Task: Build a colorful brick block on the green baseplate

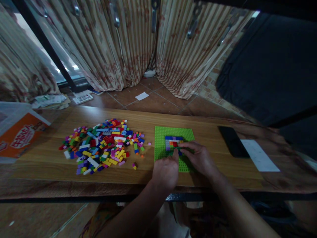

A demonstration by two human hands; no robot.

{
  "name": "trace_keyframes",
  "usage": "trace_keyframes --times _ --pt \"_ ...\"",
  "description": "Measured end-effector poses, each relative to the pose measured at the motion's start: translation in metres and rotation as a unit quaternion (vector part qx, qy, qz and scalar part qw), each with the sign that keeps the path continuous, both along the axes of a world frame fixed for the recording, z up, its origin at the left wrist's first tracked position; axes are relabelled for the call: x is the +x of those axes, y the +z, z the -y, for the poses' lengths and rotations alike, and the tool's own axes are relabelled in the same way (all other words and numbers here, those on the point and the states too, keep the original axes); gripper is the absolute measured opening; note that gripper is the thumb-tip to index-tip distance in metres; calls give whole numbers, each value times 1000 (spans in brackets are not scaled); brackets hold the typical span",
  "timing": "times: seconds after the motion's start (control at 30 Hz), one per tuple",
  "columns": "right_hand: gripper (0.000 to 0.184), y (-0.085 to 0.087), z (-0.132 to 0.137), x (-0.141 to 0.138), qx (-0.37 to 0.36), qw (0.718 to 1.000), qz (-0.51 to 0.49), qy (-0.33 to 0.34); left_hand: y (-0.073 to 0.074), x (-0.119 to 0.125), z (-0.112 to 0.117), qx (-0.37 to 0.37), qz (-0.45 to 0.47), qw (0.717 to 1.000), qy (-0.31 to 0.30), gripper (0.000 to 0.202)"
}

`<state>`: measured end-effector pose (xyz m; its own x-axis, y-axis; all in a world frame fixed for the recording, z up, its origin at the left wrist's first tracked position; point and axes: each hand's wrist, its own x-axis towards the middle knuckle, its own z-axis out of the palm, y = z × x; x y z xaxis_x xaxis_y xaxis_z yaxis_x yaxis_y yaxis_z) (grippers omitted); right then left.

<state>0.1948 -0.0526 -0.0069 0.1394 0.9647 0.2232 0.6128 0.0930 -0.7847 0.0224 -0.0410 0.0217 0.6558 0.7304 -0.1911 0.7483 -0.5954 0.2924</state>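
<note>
A bright green baseplate (160, 131) lies on the wooden board, with a small block build (174, 138) on it. Blue and light purple bricks form its back edge; white, orange and red ones show inside. At the near side of the build is a dark green brick (176, 148), partly covered by fingers. My right hand (200, 156) pinches this brick from the right with thumb and forefinger. From the near left, my left hand (165, 172) presses its stretched forefinger on the same spot. Its other fingers are curled under, and whatever they may hold is hidden.
A large heap of loose coloured bricks (99, 145) spreads over the left of the wooden board (146, 120). A clear tub with an orange label (21, 138) stands far left. To the right lie a black phone (233, 141) and a white paper sheet (259, 155).
</note>
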Motion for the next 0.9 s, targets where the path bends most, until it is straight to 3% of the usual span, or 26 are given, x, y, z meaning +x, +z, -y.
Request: trace_keyframes --times 0.53,0.77,0.9 --pt "16 -8 -2 -1 -6 996 -86 -9 -7 -3 -1 -4 36 999 37 55" --pt "20 -10 -2 1 0 1000 -29 4 -2 -1 -2 -9 14 999 28 52" --pt "25 -10 -4 1 -2 997 -74 -13 1 1 -2 -10 -9 1000 14 53"
